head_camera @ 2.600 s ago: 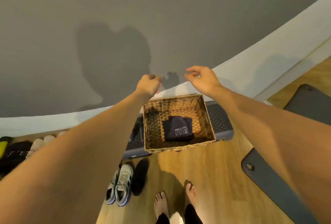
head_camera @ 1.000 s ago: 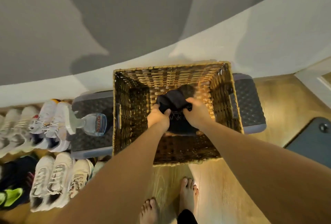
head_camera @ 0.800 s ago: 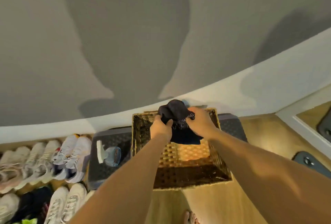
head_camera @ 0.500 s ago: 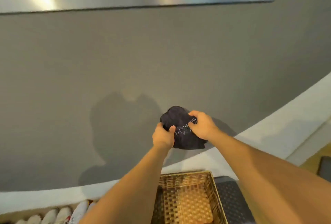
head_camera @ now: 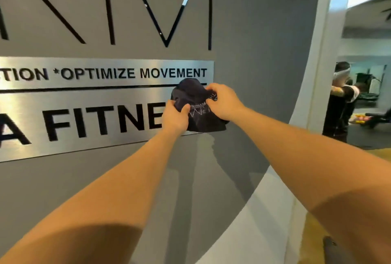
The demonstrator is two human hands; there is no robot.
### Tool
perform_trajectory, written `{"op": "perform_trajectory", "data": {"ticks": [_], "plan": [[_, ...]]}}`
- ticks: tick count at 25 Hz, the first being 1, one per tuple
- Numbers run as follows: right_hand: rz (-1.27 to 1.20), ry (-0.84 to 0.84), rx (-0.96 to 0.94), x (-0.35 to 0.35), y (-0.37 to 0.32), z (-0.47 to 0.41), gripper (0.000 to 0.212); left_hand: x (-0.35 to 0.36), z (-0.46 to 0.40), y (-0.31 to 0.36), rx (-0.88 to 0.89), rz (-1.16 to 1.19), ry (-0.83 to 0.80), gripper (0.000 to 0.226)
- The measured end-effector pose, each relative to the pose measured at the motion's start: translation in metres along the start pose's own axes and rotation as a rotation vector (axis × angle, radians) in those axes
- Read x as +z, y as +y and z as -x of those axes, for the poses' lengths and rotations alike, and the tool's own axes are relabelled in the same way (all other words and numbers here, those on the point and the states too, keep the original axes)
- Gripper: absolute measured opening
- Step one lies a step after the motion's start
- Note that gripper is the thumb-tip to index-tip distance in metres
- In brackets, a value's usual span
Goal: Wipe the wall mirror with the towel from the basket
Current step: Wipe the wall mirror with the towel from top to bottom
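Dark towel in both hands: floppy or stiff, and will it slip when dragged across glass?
Likely floppy: the towel bunches into folds between the left hand and right hand. Probably light, since fingertip pinches hold it up. Its cloth surface looks unlikely to slip from the grip, though that is a guess.

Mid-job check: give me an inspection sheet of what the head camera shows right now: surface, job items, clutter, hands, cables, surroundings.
Surface: grey wall with a brushed metal sign in black lettering.
Job's things: dark towel bunched, held up in front of the sign's right end; mirror at far right, not yet touched; basket not in view.
Clutter: nothing seen.
Hands: left hand grips the towel's lower left edge; right hand grips its right side, fingers curled over the cloth.
Cables: nothing seen.
Surroundings: white trim between wall and mirror; the mirror reflects a person and gym equipment; wood floor at lower right.
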State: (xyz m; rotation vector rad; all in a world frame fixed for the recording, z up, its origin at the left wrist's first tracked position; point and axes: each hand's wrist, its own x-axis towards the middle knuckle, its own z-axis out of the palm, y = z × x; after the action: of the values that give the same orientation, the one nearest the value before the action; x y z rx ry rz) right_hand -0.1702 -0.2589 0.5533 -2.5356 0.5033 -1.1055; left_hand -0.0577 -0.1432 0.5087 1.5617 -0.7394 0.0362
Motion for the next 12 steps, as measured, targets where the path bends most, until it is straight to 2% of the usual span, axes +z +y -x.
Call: {"op": "perform_trajectory", "data": {"ticks": [3,7,12], "plan": [[0.057,0.092,-0.013,-0.073,0.024,0.005,0.033,0.054,0.004,0.054,0.084,0.061,-0.035,0.025],[0.162,0.208,0.01,-0.163,0.082,0.02,0.034,0.147,0.018,0.113,0.188,0.111,-0.122,0.031],[0.255,0.324,0.108,-0.263,0.169,0.044,0.036,0.277,0.041,0.167,0.242,0.237,-0.265,0.023]]}}
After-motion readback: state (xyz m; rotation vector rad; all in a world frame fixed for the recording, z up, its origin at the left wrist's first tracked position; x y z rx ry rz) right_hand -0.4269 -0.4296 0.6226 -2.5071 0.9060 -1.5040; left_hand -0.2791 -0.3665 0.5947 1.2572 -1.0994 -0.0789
